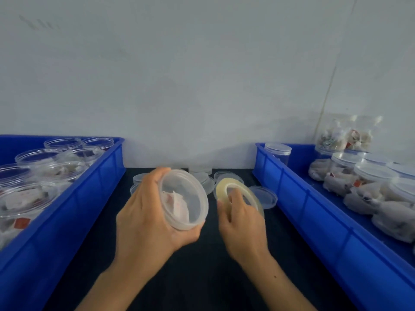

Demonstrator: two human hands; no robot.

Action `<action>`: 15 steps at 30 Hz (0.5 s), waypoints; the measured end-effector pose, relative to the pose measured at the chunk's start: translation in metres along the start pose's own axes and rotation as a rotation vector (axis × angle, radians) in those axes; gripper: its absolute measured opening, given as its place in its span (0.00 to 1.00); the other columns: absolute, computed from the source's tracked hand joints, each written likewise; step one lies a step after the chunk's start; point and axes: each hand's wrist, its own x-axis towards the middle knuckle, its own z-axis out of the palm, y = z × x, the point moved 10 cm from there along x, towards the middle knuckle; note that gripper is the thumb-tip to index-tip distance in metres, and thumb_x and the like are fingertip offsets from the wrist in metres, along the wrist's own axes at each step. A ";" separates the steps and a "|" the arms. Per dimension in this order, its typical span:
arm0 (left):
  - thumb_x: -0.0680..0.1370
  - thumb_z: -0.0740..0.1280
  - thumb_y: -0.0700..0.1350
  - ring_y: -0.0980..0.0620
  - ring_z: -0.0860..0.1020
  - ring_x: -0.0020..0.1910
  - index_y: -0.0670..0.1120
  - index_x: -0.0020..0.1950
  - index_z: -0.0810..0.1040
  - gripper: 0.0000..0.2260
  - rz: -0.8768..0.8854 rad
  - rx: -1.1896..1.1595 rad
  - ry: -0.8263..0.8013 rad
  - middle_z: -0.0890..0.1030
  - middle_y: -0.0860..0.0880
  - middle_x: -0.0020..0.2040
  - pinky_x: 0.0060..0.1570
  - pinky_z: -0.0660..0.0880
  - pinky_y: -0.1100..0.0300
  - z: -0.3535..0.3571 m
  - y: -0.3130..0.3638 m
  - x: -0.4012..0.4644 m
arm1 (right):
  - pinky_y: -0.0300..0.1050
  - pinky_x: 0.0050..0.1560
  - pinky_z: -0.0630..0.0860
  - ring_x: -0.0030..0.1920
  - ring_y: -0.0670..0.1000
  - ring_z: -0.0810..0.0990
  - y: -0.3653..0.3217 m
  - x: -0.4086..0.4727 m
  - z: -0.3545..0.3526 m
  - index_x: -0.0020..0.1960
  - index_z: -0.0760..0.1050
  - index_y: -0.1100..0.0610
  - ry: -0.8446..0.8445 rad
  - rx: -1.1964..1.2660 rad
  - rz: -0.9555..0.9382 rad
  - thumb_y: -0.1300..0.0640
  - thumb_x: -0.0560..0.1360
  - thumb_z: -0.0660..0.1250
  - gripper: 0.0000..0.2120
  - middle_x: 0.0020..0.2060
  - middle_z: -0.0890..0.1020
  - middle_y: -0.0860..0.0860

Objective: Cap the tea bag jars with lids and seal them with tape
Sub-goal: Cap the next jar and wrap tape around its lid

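Observation:
My left hand (pixel 146 209) grips a clear plastic jar (pixel 186 205) tipped on its side, its capped end facing me; tea bags show through the lid. My right hand (pixel 239 218) holds a roll of clear yellowish tape (pixel 221 187) just right of the jar, with a finger through the roll's hole. Loose clear lids (pixel 263 196) lie on the dark table behind both hands.
A blue bin (pixel 96 189) at left holds several open jars with tea bags. A blue bin (pixel 298 198) at right holds several capped jars, most lying on their sides. A white wall stands close behind the table. Dark tabletop (pixel 202 277) lies between the bins.

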 end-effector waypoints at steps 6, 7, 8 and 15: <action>0.54 0.77 0.60 0.48 0.79 0.46 0.47 0.64 0.66 0.44 -0.036 -0.030 0.033 0.79 0.50 0.53 0.42 0.71 0.58 0.000 -0.017 -0.004 | 0.41 0.43 0.68 0.34 0.47 0.78 -0.009 -0.011 0.028 0.51 0.68 0.50 -0.179 -0.039 -0.095 0.42 0.81 0.55 0.12 0.30 0.74 0.45; 0.53 0.77 0.60 0.50 0.78 0.46 0.47 0.64 0.66 0.44 -0.041 -0.039 0.040 0.78 0.52 0.53 0.41 0.70 0.60 0.000 -0.019 -0.004 | 0.40 0.42 0.65 0.35 0.48 0.78 -0.007 -0.010 0.031 0.49 0.69 0.50 -0.190 -0.068 -0.089 0.43 0.81 0.55 0.12 0.31 0.75 0.46; 0.53 0.77 0.60 0.52 0.76 0.45 0.48 0.64 0.66 0.43 -0.050 -0.047 0.044 0.76 0.55 0.52 0.39 0.69 0.62 -0.001 -0.022 -0.004 | 0.40 0.41 0.63 0.36 0.49 0.78 -0.006 -0.012 0.035 0.49 0.70 0.51 -0.204 -0.097 -0.093 0.43 0.81 0.55 0.13 0.31 0.75 0.46; 0.50 0.77 0.64 0.68 0.74 0.47 0.59 0.61 0.65 0.43 -0.250 -0.267 0.091 0.73 0.67 0.51 0.42 0.65 0.71 -0.003 -0.053 -0.008 | 0.40 0.36 0.71 0.27 0.49 0.77 -0.025 -0.023 0.058 0.36 0.76 0.54 -0.186 -0.280 -0.313 0.41 0.73 0.69 0.17 0.23 0.77 0.49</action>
